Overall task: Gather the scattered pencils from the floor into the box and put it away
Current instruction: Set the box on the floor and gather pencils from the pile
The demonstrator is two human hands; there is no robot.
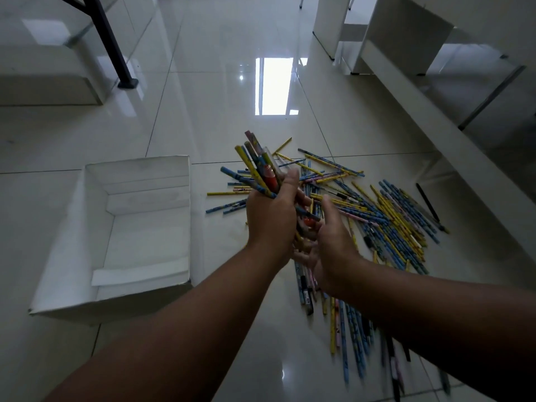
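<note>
Pencils in one bunch (258, 169) are gripped by the left hand (272, 216) and right hand (333, 236). One box (66, 242) is laid near many loose pencils (391, 210).

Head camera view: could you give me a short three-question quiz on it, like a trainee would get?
1. True or false: the white box already holds pencils.
2. Where does the loose pencil pile on the floor lie? A) left of the box B) right of the box C) inside it
3. What does the left hand grip?
Key: 1 false; 2 B; 3 a bundle of pencils.
</note>
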